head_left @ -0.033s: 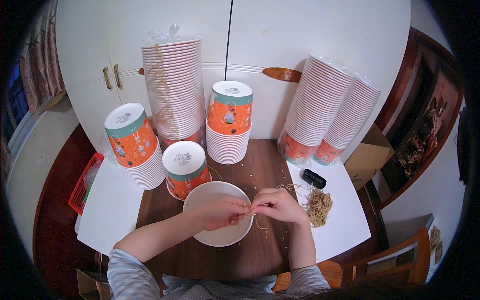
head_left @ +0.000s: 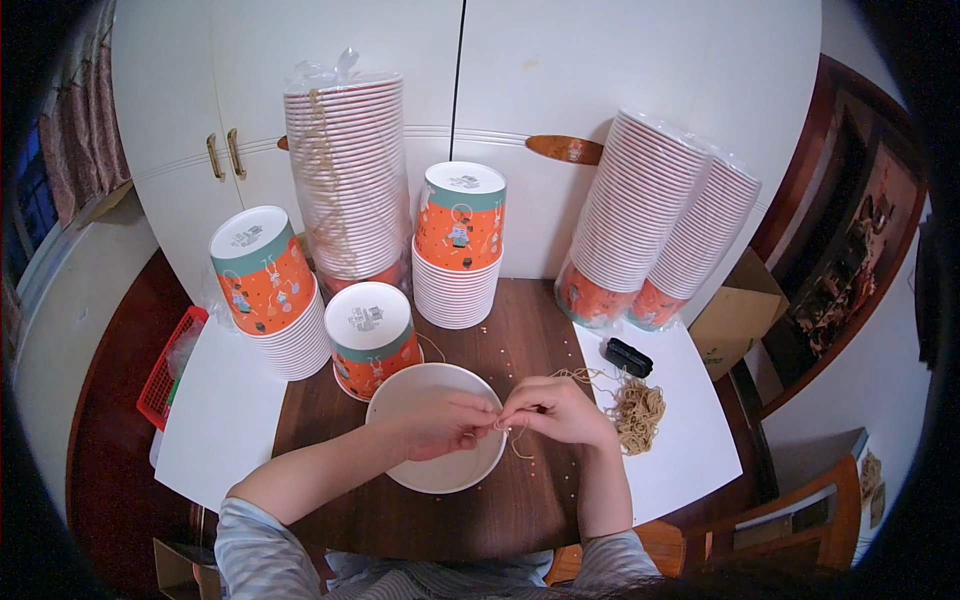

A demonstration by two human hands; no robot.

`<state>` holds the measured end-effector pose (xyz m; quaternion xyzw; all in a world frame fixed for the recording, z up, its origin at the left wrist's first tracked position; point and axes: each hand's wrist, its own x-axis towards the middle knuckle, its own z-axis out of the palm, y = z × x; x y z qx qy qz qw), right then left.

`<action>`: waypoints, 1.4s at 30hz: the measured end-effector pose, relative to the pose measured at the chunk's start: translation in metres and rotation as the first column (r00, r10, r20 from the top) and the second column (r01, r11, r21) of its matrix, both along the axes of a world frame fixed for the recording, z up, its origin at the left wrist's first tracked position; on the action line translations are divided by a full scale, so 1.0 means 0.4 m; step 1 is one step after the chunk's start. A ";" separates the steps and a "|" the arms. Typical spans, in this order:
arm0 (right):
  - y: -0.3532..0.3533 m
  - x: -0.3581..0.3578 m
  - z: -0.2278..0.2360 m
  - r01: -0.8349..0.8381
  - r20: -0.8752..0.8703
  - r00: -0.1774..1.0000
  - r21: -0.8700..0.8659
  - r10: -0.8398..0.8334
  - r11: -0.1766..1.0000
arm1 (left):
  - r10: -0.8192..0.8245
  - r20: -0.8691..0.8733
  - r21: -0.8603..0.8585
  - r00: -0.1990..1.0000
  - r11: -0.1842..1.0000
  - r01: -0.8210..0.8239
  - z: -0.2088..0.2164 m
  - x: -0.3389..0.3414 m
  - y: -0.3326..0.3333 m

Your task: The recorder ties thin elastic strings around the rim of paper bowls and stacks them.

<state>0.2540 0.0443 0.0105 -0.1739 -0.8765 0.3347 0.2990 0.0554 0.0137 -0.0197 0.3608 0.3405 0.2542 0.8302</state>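
Both hands meet over the right rim of a white paper bucket [head_left: 440, 480] that stands mouth up in front of me. My left hand [head_left: 452, 426] is closed in a pinch on a thin tan string [head_left: 518, 446]. My right hand [head_left: 558, 408] pinches the same string, its fingertips touching those of the left. A loose end hangs below the fingers beside the bucket. From behind the right hand, strands run to a tangled heap of tan string [head_left: 637, 415] on the right. The exact spot between the fingertips is too small to make out.
Upturned orange paper buckets stand at left [head_left: 268, 290], near centre [head_left: 372, 340] and farther back [head_left: 460, 240]. Tall plastic-wrapped bucket stacks rise behind [head_left: 350, 180] and at right [head_left: 640, 210]. A black object [head_left: 628, 357] lies near the string heap. A red basket [head_left: 165, 375] stands left.
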 end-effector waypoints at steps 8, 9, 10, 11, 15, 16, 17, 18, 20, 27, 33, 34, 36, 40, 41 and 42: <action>-0.002 0.001 0.007 0.060 0.030 0.998 -0.076 -0.058 0.995 | -0.022 -0.321 0.403 0.947 0.902 0.158 0.008 0.005 -0.013; -0.001 -0.001 0.006 0.061 0.014 0.998 -0.055 -0.060 0.997 | -0.021 -0.321 0.403 0.947 0.902 0.157 0.014 0.011 -0.016; -0.001 -0.002 0.005 0.062 -0.001 0.998 -0.035 -0.062 0.997 | 0.009 -0.356 0.388 0.935 0.911 0.139 0.022 0.017 -0.018; 0.000 0.000 0.005 0.062 -0.002 0.998 -0.035 -0.063 0.997 | 0.037 -0.391 0.375 0.920 0.919 0.122 0.029 0.020 -0.020; 0.002 0.009 0.005 0.091 0.063 0.994 -0.066 -0.086 0.994 | 0.124 -0.328 0.381 0.936 0.924 0.011 0.044 0.020 -0.023; 0.002 0.011 0.006 0.101 0.072 0.993 -0.069 -0.096 0.992 | 0.147 -0.303 0.374 0.942 0.927 -0.024 0.039 0.019 -0.021; 0.003 0.010 0.005 0.103 0.071 0.993 -0.069 -0.098 0.992 | 0.170 -0.277 0.364 0.946 0.930 -0.060 0.032 0.017 -0.018; 0.004 0.010 0.004 0.101 0.060 0.993 -0.046 -0.098 0.994 | 0.168 -0.279 0.364 0.946 0.930 -0.058 0.026 0.015 -0.015; 0.007 0.010 0.005 0.101 0.048 0.994 -0.023 -0.100 0.995 | 0.168 -0.273 0.367 0.947 0.928 -0.059 0.018 0.012 -0.011; 0.013 0.018 -0.003 0.083 0.162 0.984 -0.049 -0.074 0.995 | 0.225 -0.232 0.312 0.946 0.939 -0.146 0.016 0.007 -0.012; 0.014 0.021 -0.003 0.095 0.173 0.981 -0.029 -0.088 0.995 | 0.179 -0.274 0.290 0.945 0.952 -0.097 0.028 0.001 -0.011; 0.013 0.020 -0.002 0.110 0.188 0.977 -0.055 -0.098 0.992 | 0.141 -0.342 0.312 0.929 0.950 -0.030 0.035 0.003 -0.011; 0.010 0.014 0.000 0.110 0.161 0.982 -0.033 -0.103 0.993 | 0.106 -0.408 0.329 0.907 0.944 0.038 0.038 0.007 -0.010; 0.010 0.014 -0.004 0.116 0.127 0.986 -0.035 -0.111 0.993 | 0.060 -0.479 0.392 0.876 0.908 0.152 0.043 0.020 -0.004; 0.009 0.014 -0.004 0.116 0.127 0.986 -0.034 -0.111 0.993 | 0.074 -0.494 0.411 0.866 0.898 0.158 0.047 0.021 -0.005; 0.008 0.013 -0.003 0.114 0.120 0.987 -0.042 -0.109 0.993 | 0.075 -0.494 0.412 0.866 0.898 0.157 0.038 0.021 -0.003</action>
